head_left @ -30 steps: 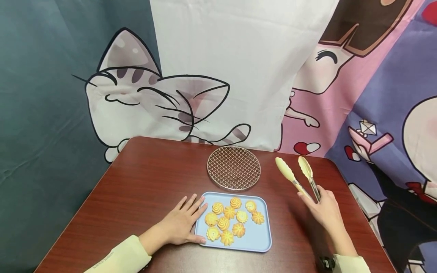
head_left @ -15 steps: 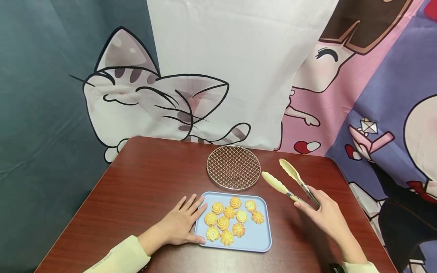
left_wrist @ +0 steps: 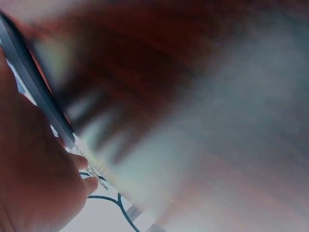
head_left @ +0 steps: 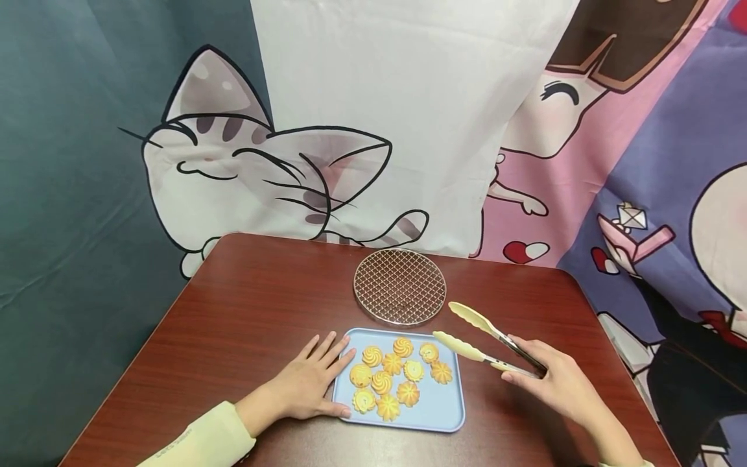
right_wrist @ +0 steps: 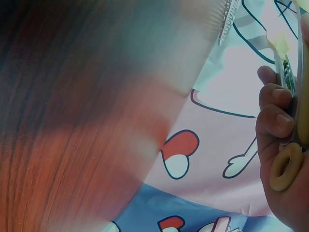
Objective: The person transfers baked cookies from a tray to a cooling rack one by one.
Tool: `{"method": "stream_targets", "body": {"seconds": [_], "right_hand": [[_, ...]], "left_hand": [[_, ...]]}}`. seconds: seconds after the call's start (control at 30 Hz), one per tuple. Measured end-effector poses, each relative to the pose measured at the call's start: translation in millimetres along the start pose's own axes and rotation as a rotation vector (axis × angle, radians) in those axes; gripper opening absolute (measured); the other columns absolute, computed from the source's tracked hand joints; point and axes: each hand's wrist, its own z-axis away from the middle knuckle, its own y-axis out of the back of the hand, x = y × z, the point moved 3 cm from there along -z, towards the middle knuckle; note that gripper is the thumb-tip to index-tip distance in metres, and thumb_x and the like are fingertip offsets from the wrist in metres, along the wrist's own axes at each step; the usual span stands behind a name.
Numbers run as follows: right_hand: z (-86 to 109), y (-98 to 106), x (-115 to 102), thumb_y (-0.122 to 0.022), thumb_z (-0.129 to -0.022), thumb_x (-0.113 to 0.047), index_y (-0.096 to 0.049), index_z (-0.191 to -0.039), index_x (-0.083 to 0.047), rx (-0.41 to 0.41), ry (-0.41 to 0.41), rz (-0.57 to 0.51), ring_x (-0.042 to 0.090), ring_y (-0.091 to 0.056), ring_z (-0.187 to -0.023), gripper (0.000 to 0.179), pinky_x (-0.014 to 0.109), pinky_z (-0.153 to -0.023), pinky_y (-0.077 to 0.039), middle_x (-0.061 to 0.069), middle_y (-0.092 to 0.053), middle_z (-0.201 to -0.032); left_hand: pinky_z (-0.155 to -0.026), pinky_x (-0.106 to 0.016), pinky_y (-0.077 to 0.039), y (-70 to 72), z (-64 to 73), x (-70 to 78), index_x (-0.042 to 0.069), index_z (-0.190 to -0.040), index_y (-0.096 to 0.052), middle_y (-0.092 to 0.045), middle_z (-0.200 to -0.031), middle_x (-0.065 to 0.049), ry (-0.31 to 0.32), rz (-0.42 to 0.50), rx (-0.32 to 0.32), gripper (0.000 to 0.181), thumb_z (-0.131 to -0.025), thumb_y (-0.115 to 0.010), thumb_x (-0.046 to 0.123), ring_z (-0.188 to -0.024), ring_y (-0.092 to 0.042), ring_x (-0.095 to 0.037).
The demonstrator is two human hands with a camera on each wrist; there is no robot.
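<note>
On a light blue tray (head_left: pixel 434 408) lie several golden piped cookies (head_left: pixel 408 393), swirled and star-shaped. My left hand (head_left: pixel 312 379) rests at the tray's left edge, its fingers spread and straight. In the left wrist view that hand (left_wrist: pixel 38 169) lies against the tray's rim (left_wrist: pixel 36 87). With my right hand (head_left: pixel 563 383) I hold a pair of tongs (head_left: pixel 487 327) by the handles. Their cream tips stand apart, the nearer one over the tray's upper right corner. The right wrist view shows curled fingers (right_wrist: pixel 277 104) around the tongs and a ring (right_wrist: pixel 286 166) at the handle end.
A round wire rack (head_left: pixel 399 287) lies behind the tray, near the far edge of the brown wooden table (head_left: pixel 262 292). Cartoon-printed cloth (head_left: pixel 408 97) hangs right behind the table and along its right side.
My right hand has turned the tongs leftward and brought them nearer, from the right of the rack to the tray's upper right corner. The left hand and tray have stayed put.
</note>
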Motion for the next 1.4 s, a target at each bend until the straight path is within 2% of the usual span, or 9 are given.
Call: {"method": "stream_targets", "body": {"seconds": [0.1,0.27,0.37,0.6,0.9,1.07,1.4], "right_hand": [[1.8,-1,-2,-0.088,-0.071,-0.053,-0.07,-0.131,-0.027,-0.01,0.012,0.009,0.006,-0.062,-0.088,0.067,0.019,-0.074,-0.046,-0.014,-0.071,-0.106],[3.9,-2,-4,-0.087,-0.07,-0.057,-0.073,-0.126,-0.028,-0.04,0.014,0.036,0.007,-0.065,-0.089,0.065,0.033,-0.074,-0.054,-0.016,-0.071,-0.103],[5.0,-2,-5,-0.085,-0.07,-0.061,-0.073,-0.125,-0.028,-0.071,-0.001,0.045,0.007,-0.066,-0.09,0.064,0.037,-0.075,-0.056,-0.016,-0.071,-0.102],[6.9,-6,-9,-0.084,-0.07,-0.063,-0.074,-0.122,-0.032,-0.084,0.024,0.064,0.003,-0.065,-0.086,0.062,0.034,-0.071,-0.054,-0.02,-0.071,-0.101],[11.0,-2,-17,-0.082,-0.069,-0.066,-0.075,-0.12,-0.032,-0.111,0.036,0.098,0.002,-0.064,-0.083,0.061,0.032,-0.068,-0.054,-0.02,-0.07,-0.099],[14.1,3,-17,-0.082,-0.07,-0.066,-0.075,-0.12,-0.032,-0.155,0.021,0.129,0.005,-0.066,-0.085,0.061,0.035,-0.07,-0.056,-0.017,-0.072,-0.103],[19.7,4,-13,-0.083,-0.07,-0.065,-0.074,-0.121,-0.035,-0.231,0.004,0.182,0.002,-0.065,-0.086,0.06,0.036,-0.072,-0.057,-0.019,-0.072,-0.103]], "left_hand": [[-0.121,-0.06,-0.017,-0.3,0.0,0.0,0.013,-0.162,-0.027,-0.02,-0.168,-0.014,-0.002,-0.004,0.002,0.106,-0.085,-0.041,0.086,-0.154,-0.016,-0.041],[-0.121,-0.061,-0.018,0.3,0.6,0.7,0.012,-0.161,-0.028,-0.02,-0.168,-0.015,-0.005,-0.001,0.004,0.106,-0.085,-0.041,0.085,-0.153,-0.017,-0.041],[-0.121,-0.061,-0.018,1.6,1.0,1.3,0.012,-0.161,-0.028,-0.02,-0.168,-0.015,-0.006,-0.002,0.005,0.106,-0.086,-0.041,0.085,-0.153,-0.018,-0.041],[-0.121,-0.061,-0.018,0.4,0.3,0.5,0.012,-0.161,-0.028,-0.02,-0.168,-0.015,-0.002,0.0,0.003,0.106,-0.086,-0.042,0.085,-0.153,-0.017,-0.041],[-0.121,-0.061,-0.017,-0.4,0.2,-0.8,0.013,-0.161,-0.028,-0.019,-0.168,-0.014,0.001,0.011,-0.001,0.105,-0.086,-0.043,0.084,-0.154,-0.016,-0.041],[-0.122,-0.06,-0.016,0.4,-0.2,-1.1,0.013,-0.161,-0.027,-0.019,-0.168,-0.014,0.004,0.009,-0.009,0.105,-0.086,-0.042,0.085,-0.154,-0.016,-0.041],[-0.122,-0.06,-0.016,0.6,-0.1,-1.1,0.014,-0.162,-0.027,-0.018,-0.169,-0.014,0.005,0.003,-0.016,0.105,-0.086,-0.041,0.085,-0.154,-0.015,-0.041]]}}
